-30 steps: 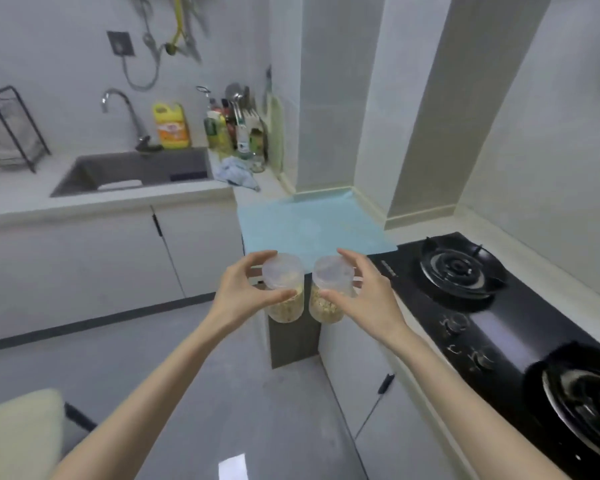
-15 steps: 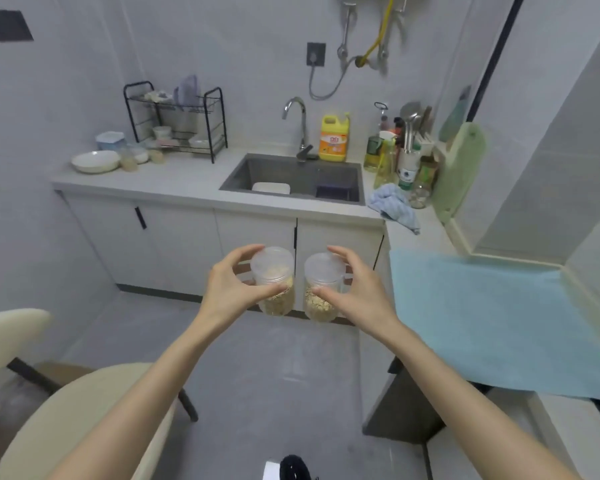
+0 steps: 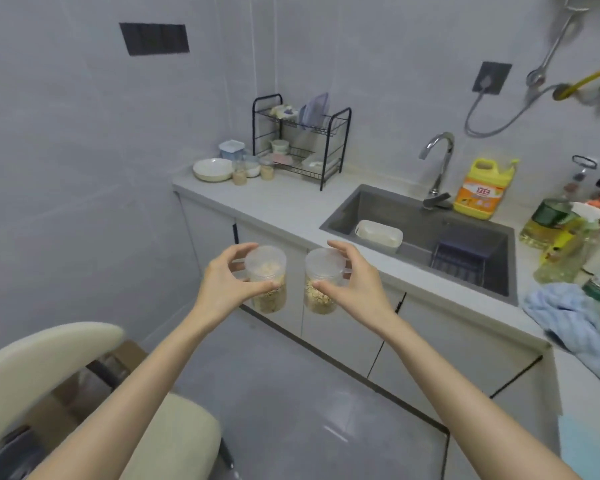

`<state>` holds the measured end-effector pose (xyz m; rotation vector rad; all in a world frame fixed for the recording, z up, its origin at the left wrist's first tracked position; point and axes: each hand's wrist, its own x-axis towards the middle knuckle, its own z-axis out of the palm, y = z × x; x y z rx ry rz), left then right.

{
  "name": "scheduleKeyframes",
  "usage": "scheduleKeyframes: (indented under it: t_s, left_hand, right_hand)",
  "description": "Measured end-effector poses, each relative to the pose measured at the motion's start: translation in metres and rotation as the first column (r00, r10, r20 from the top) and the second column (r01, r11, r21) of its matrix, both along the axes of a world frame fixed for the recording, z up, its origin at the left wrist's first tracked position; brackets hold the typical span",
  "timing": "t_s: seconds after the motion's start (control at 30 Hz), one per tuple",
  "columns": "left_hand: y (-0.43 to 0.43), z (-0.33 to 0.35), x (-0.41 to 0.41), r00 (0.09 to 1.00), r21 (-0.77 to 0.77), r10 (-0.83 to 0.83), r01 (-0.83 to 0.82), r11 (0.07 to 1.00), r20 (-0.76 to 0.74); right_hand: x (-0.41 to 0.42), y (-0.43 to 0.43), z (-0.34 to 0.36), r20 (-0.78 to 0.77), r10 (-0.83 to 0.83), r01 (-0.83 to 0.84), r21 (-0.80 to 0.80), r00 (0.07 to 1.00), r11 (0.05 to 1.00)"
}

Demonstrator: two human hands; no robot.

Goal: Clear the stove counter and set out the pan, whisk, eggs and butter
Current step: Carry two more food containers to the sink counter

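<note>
Curled round left jar (image 3: pixel 269 299), left hand (image 3: pixel 222 282); round right jar (image 3: pixel 321 301), right hand (image 3: pixel 361 289). Fingertip holds above floor (image 3: pixel 291 393): risk of slip, spill.

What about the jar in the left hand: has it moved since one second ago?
Yes. The jar was carried left, from beside the stove to in front of the cabinets left of the sink.

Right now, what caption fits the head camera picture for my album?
Jar duty: left hand grips the left jar, right hand the right jar, facing the sink.
</note>
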<state>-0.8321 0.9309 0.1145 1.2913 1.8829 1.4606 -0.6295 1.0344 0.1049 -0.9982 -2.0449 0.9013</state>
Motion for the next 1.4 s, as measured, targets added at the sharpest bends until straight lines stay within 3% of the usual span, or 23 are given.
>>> scheduleKeyframes:
  t_s: [0.23,0.47,1.07,1.23,1.4]
  left_hand:
    - [0.105,-0.022,-0.095,0.995,-0.030,0.096,-0.095,0.995,0.040]
    - [0.230,-0.016,-0.196,0.996,-0.056,0.085,-0.085,0.995,0.011]
    - [0.526,-0.080,-0.402,0.983,-0.235,-0.111,0.074,0.969,-0.149]
    - [0.619,-0.085,-0.446,0.922,-0.337,-0.265,0.163,0.927,-0.282]
    - [0.696,-0.092,-0.462,0.726,-0.424,-0.452,0.241,0.873,-0.518]
  right_hand:
    - [-0.103,0.118,-0.013,0.002,0.068,-0.068,0.012,0.998,0.998]
    - [-0.200,0.234,-0.012,0.043,0.083,-0.082,-0.006,0.996,0.997]
    - [-0.413,0.534,-0.070,0.189,-0.056,0.071,-0.075,0.980,0.995]
    - [-0.459,0.612,-0.094,0.292,-0.154,0.191,-0.105,0.944,0.976]
    - [-0.474,0.660,-0.113,0.376,-0.219,0.294,-0.156,0.900,0.943]
